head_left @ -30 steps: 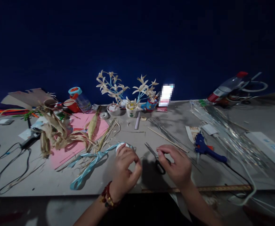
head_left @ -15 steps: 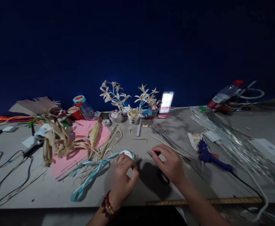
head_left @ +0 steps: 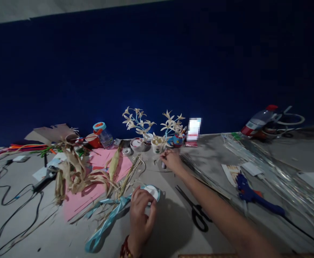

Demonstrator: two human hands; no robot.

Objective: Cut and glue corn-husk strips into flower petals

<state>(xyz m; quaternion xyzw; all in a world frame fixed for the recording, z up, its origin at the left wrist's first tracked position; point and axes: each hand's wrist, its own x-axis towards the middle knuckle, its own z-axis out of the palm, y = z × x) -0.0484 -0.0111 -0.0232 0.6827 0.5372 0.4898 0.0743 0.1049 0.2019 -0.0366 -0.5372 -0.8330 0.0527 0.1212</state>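
My left hand (head_left: 142, 211) is closed in a loose pinch, thumb and index finger meeting; anything between them is too small to make out. It rests beside a roll of light blue ribbon (head_left: 155, 193), whose loose loops (head_left: 103, 229) trail left over dry stalks. My right hand (head_left: 171, 160) reaches far across the table with curled, closed fingers over a pale lilac stick (head_left: 163, 165). The fingers hide most of that stick, so a grip on it is not plain. Black-handled scissors (head_left: 198, 215) lie beside my right forearm.
Potted pale flowers (head_left: 158, 145) stand along the back, beside a bright phone screen (head_left: 194, 128). Dried corn husks (head_left: 75, 168) cover pink paper (head_left: 79, 199) at left. To the right are thin wires (head_left: 197, 170), a blue glue gun (head_left: 250, 190) and clear plastic wrapping (head_left: 272, 165).
My right hand has moved from above the scissors forward and left to the lilac stick, uncovering the scissors. My left hand stays by the ribbon roll. The view has tilted up.
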